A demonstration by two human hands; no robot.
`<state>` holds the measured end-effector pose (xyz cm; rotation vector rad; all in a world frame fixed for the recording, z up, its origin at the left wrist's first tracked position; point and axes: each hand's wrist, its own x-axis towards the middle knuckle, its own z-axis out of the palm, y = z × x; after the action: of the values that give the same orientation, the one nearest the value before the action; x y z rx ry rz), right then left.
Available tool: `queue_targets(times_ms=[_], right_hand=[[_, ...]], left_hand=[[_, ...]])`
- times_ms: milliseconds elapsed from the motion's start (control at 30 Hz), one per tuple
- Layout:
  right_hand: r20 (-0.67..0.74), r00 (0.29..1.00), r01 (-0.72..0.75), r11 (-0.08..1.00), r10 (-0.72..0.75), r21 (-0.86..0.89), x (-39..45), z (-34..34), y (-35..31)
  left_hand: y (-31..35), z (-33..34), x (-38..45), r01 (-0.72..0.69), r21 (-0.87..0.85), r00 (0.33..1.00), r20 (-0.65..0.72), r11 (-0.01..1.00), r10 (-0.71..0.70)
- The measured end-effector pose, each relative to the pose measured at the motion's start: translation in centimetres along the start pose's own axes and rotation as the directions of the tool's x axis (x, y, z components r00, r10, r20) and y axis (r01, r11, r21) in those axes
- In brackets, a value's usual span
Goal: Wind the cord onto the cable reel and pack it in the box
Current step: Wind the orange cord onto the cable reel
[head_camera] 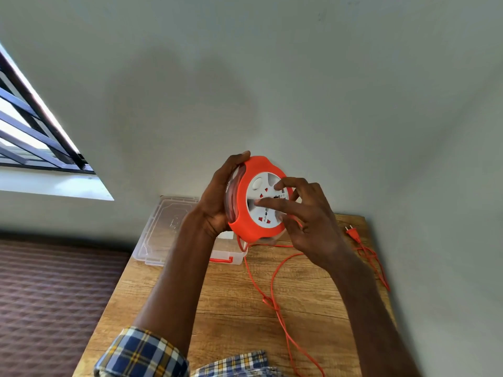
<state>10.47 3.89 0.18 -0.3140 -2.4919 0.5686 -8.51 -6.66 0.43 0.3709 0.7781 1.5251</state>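
Orange cord [275,303] trails loose across the wooden table [231,308] below my grip. My left hand [217,202] clasps the cable reel [258,200] aloft; my right hand [310,216] fingers its white hub. Beyond, the clear box [163,229] waits open. Winding barely begun.

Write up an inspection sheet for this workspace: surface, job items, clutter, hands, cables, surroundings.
Surface: wooden table set against a pale wall.
Job's things: orange cable reel held up above the table; clear plastic box with its lid open, at the table's far left.
Clutter: nothing seen.
Hands: left hand grips the reel's rim; right hand has fingers on the white socket face.
Cables: orange cord trails loose from the reel across the table; its plug lies at the far right.
Surroundings: barred window on the left; patterned floor below.
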Motion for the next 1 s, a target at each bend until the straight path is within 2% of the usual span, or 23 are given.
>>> queue_targets(times_ms=[133, 267, 367, 433, 500, 633, 700, 767, 833, 1000], right_hand=[[0.071, 0.997, 0.003, 0.999, 0.000, -0.035, 0.4, 0.1, -0.7], [0.007, 0.998, -0.056, 0.987, 0.058, -0.152, 0.5, 0.5, -0.7], [-0.082, 0.975, -0.216, 0.970, 0.208, -0.114, 0.0, 0.9, -1.3], [-0.184, 0.916, -0.366, 0.930, 0.358, -0.012, 0.1, 1.5, -2.1], [-0.264, 0.873, -0.425, 0.905, 0.409, -0.005, 0.3, 2.0, -2.5], [-0.226, 0.908, -0.373, 0.927, 0.353, -0.050, 0.3, 1.5, -2.1], [-0.247, 0.937, -0.262, 0.964, 0.247, -0.030, 0.1, 0.8, -1.3], [-0.185, 0.976, -0.124, 0.992, 0.115, -0.035, 0.0, 0.2, -0.6], [-0.065, 0.996, -0.058, 0.998, 0.057, -0.009, 0.0, -0.1, -0.5], [0.179, 0.979, -0.102, 0.994, 0.094, 0.036, 0.4, -0.8, -0.9]], left_hand=[[-0.1, 0.1, -0.1, 0.029, 0.031, 0.999, 0.024, 0.999, -0.030], [-0.2, 0.4, 0.2, 0.044, 0.047, 0.999, 0.003, 0.998, -0.044], [0.0, 0.8, 0.3, 0.039, 0.075, 0.999, 0.002, 0.996, -0.039], [0.0, 1.1, 0.4, 0.032, 0.088, 0.999, 0.009, 0.996, -0.032], [-0.3, 1.3, 0.5, 0.030, 0.091, 0.999, 0.011, 0.995, -0.031], [-0.5, 1.3, 0.5, 0.016, 0.061, 1.000, 0.018, 0.998, -0.017], [-0.2, 1.1, 0.3, 0.018, 0.048, 0.999, 0.035, 0.999, -0.020], [-0.2, 0.7, 0.2, 0.019, 0.039, 0.999, 0.032, 0.999, -0.020], [-0.2, 0.6, 0.2, 0.022, 0.031, 0.999, 0.024, 0.999, -0.023], [0.1, 0.2, -0.1, 0.035, 0.009, 0.999, 0.039, 0.999, -0.035]])
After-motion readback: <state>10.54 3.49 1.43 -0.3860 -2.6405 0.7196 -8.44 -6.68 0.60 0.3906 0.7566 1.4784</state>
